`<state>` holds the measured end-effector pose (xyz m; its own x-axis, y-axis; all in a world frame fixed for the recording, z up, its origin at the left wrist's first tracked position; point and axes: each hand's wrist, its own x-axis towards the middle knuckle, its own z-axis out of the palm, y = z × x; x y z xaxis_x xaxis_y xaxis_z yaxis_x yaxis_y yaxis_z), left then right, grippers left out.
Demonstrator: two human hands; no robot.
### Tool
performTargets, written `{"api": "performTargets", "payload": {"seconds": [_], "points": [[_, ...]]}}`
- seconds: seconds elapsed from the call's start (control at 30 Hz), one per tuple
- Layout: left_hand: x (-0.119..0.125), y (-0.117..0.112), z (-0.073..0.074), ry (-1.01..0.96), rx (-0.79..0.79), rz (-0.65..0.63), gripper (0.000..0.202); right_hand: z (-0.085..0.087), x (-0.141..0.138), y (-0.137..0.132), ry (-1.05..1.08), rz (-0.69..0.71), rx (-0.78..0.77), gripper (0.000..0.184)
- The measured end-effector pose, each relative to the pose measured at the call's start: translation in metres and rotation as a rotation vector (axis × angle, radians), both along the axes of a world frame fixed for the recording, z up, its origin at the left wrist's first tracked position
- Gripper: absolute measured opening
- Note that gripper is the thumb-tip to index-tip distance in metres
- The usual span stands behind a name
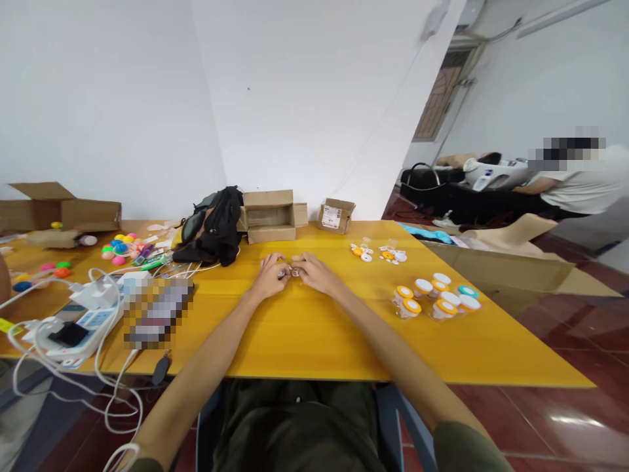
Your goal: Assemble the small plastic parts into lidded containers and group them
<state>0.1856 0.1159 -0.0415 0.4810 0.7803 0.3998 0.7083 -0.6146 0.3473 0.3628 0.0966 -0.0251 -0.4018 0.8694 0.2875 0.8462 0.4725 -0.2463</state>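
Observation:
Both of my hands are close together over the middle of the yellow table (pixel 304 334). My left hand (pixel 269 276) has its fingers curled round a small dark-and-pale piece (pixel 282 273), too small to name. Just beside it, my right hand (pixel 314 273) pinches a small round whitish piece (pixel 295 272) with a dark centre. The fingers cover much of both pieces. To the right lie small orange and white plastic parts (pixel 366 257), with a second group of orange and white parts (pixel 393 254) next to them.
Several clear jars with orange, white and teal lids (pixel 449 298) stand at the right. Cardboard boxes (pixel 270 226) and a black bag (pixel 216 226) line the back. A power strip (pixel 88 328), phone (pixel 160 313), cables and colourful balls (pixel 120 248) occupy the left. Another person (pixel 574 177) sits far right.

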Motion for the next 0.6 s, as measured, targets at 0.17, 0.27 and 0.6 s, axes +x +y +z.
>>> {"api": "performTargets", "payload": {"seconds": [0.17,0.27,0.6], "points": [[0.000,0.002,0.001,-0.006,-0.017,-0.004,0.015,0.016,-0.014,0.000,-0.092,-0.076,-0.073,0.032],[-0.001,0.002,0.002,-0.021,-0.020,-0.014,0.015,0.020,-0.021,0.000,-0.115,-0.128,-0.090,0.029],[-0.009,0.005,0.002,-0.016,0.004,-0.069,0.020,0.020,-0.035,0.003,-0.155,-0.168,-0.067,0.025]]}}
